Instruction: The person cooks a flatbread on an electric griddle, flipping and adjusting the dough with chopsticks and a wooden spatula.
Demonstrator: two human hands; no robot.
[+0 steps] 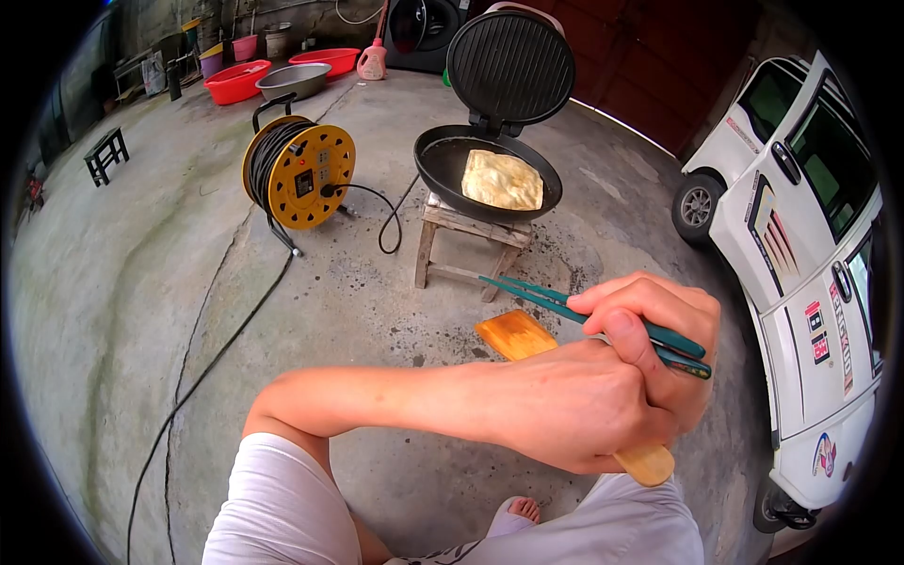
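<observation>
My left arm reaches across in front of me, and my left hand (579, 400) is closed around a wooden spatula (516, 335). The spatula's blade points to the far left, and its handle end sticks out below the fist. Just beyond it and touching it, my right hand (678, 320) grips green chopsticks (556, 303), their tips pointing left, slightly apart. Farther off, a square, pale-golden flatbread (502, 180) lies in the black round electric griddle (435, 174), whose ridged lid (511, 66) stands raised. Neither tool touches the flatbread.
The griddle sits on a small wooden stool (428, 247). Left of it stands a yellow cable reel (311, 179) with black cord running over the concrete floor. A white van (782, 226) is at the right. Basins (237, 83) and a washing machine (424, 28) are at the back.
</observation>
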